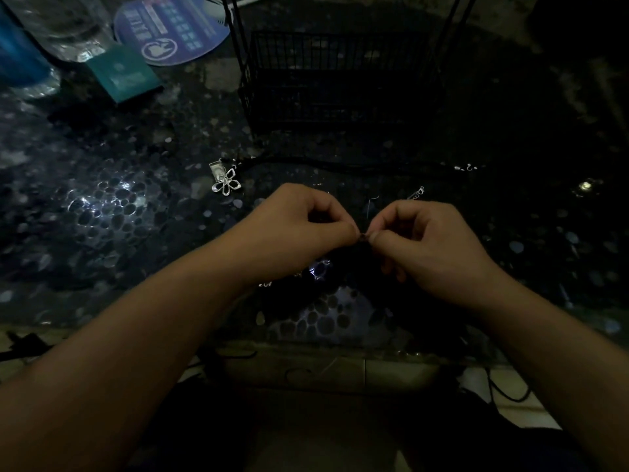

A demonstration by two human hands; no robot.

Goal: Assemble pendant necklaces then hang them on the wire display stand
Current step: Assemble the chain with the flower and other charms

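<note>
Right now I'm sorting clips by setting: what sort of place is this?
Probably a dim home craft table: flower pendant lying on pebble-patterned tabletop, black wire display stand behind, teal box nearby.

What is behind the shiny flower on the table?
Behind the flower sits a small silver clip, touching it. Farther back stands the black wire stand. It is too dark to tell what lies in its basket.
</note>
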